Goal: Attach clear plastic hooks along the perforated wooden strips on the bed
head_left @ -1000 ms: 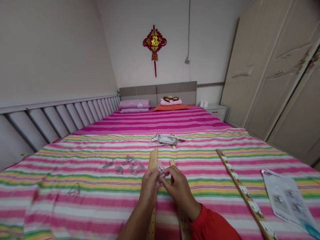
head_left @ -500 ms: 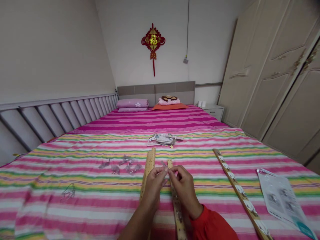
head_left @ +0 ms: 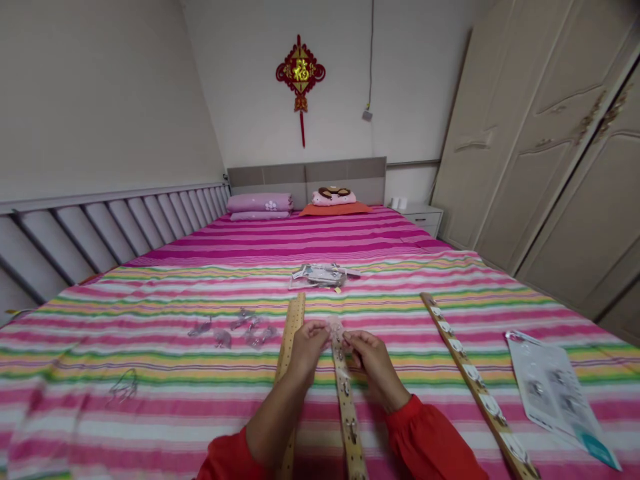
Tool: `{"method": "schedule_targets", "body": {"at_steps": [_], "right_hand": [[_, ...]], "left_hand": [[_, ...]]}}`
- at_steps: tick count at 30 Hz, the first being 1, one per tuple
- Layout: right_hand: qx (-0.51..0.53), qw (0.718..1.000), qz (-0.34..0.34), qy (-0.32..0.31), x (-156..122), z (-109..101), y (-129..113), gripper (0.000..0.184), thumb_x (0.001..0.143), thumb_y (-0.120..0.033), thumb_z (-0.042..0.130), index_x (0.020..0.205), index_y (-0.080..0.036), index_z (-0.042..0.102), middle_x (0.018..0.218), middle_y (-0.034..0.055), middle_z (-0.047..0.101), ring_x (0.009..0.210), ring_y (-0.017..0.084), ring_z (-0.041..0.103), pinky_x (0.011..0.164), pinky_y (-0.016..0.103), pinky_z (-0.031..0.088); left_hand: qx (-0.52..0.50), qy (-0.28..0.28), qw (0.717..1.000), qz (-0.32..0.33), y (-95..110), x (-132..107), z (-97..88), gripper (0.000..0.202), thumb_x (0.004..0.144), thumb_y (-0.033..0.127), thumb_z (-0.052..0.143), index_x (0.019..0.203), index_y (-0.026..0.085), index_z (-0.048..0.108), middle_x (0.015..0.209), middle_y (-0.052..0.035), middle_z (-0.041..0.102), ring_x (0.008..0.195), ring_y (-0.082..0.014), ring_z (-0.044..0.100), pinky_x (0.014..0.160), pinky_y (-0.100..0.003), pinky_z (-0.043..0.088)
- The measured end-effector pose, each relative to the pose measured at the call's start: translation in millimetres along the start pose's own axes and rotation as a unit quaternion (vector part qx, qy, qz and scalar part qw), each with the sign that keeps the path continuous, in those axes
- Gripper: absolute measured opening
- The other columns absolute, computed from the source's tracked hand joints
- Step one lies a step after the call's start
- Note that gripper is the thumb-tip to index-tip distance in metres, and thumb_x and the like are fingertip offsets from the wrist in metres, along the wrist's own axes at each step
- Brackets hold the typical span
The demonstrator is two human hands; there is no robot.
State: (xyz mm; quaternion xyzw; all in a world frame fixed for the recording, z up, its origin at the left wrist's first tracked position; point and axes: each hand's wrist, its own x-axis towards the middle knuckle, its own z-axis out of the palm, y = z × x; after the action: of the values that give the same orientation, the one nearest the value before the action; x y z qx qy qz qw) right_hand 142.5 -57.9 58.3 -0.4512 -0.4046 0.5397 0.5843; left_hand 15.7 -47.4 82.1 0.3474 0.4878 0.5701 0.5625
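Pinching narrowly: left hand (head_left: 309, 347) and right hand (head_left: 375, 368), fingertips closed from both sides on a small clear plastic piece (head_left: 335, 327), held just above a perforated pale-wood strip (head_left: 346, 407). Also listed: a plain pale-wood strip (head_left: 289, 353) beside the left hand; loose clear plastic pieces (head_left: 233, 330) on a pink-striped bedspread (head_left: 150, 413); a wooden strip with round white fittings (head_left: 467, 377), well right.

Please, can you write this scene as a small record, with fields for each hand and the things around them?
Left hand: pinches a small clear plastic piece
Right hand: pinches the same piece
Below hands: long perforated wooden strip
Left: plain-looking pale wooden strip
Right: wooden strip with white round discs
Surface: pink-striped bedspread
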Motion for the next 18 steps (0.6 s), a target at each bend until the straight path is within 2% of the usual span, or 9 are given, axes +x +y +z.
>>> {"method": "schedule_targets", "body": {"at_steps": [4, 9, 13, 18], "right_hand": [[-0.024, 0.999, -0.023, 0.014, 17.7, -3.8, 0.7, 0.028, 0.059, -0.044, 0.070, 0.056, -0.018, 0.062, 0.041, -0.0057, 0.048, 0.035, 0.007, 0.031, 0.037, 0.023, 0.022], [-0.059, 0.996, -0.060, 0.011, 46.8, -7.9, 5.2, 0.025, 0.053, -0.041, 0.073, 0.050, -0.019, 0.061, 0.048, -0.0021, 0.057, 0.048, 0.012, 0.046, 0.045, 0.024, 0.034], [-0.079, 0.995, -0.067, 0.003, 59.5, -11.9, 18.6, 0.024, 0.054, -0.038, 0.070, 0.047, -0.019, 0.059, 0.047, -0.0028, 0.055, 0.050, 0.013, 0.045, 0.048, 0.025, 0.034], [-0.081, 0.995, -0.065, 0.008, 60.2, -15.7, 40.9, 0.028, 0.058, -0.040, 0.067, 0.047, -0.020, 0.051, 0.044, -0.0062, 0.046, 0.047, 0.010, 0.039, 0.047, 0.024, 0.031]], "left_hand": [[0.031, -0.005, 0.999, 0.013, 4.2, 23.2, 6.9, 0.021, 0.049, 0.024, 0.077, 0.064, 0.015, 0.064, 0.059, 0.0000, 0.064, 0.056, -0.0116, 0.060, 0.061, -0.026, 0.048], [0.060, 0.012, 0.998, 0.017, 4.4, 55.3, 11.5, 0.014, 0.048, 0.015, 0.072, 0.058, 0.016, 0.061, 0.049, 0.0032, 0.059, 0.048, -0.0094, 0.053, 0.053, -0.022, 0.042], [0.081, 0.027, 0.996, 0.015, -11.9, 64.3, 7.1, 0.009, 0.048, 0.014, 0.067, 0.051, 0.015, 0.059, 0.044, 0.0041, 0.055, 0.045, -0.0084, 0.049, 0.050, -0.021, 0.038], [0.092, 0.035, 0.995, 0.000, -34.6, 67.4, -1.2, 0.009, 0.050, 0.019, 0.065, 0.049, 0.017, 0.057, 0.042, 0.0043, 0.053, 0.044, -0.0092, 0.048, 0.049, -0.022, 0.038]]}}
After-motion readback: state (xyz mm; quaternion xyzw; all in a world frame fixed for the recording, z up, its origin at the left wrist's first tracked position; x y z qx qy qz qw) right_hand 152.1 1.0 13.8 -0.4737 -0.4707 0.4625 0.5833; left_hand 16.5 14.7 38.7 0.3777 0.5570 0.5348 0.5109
